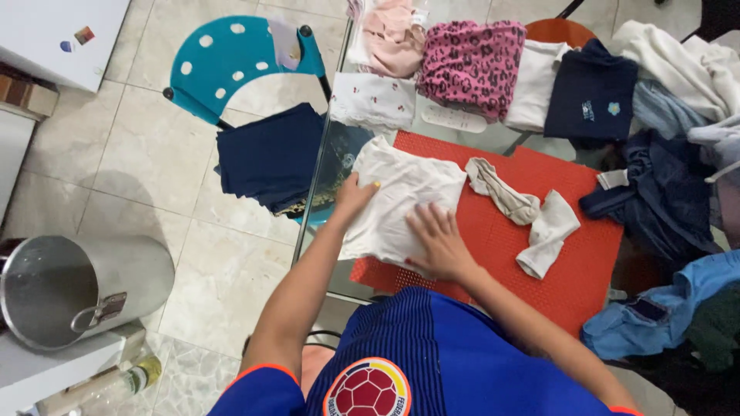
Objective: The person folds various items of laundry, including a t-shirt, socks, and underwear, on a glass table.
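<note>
A white garment (401, 189) lies folded at the left end of a red mat (539, 270) on a glass table (462, 131). My left hand (353, 194) rests on the garment's left edge, fingers bent over the cloth. My right hand (435, 243) lies flat on its lower right part, fingers spread. To the right, a beige sock (505, 192) and a white sock (549, 231) lie loose on the mat.
Folded clothes line the table's far edge: white (374, 98), pink (393, 35), leopard-print pink (472, 65), navy (590, 92). Unfolded clothes pile up at the right (671, 192). A teal chair (231, 62) holds navy cloth (270, 154). A metal pot (73, 289) stands at the left.
</note>
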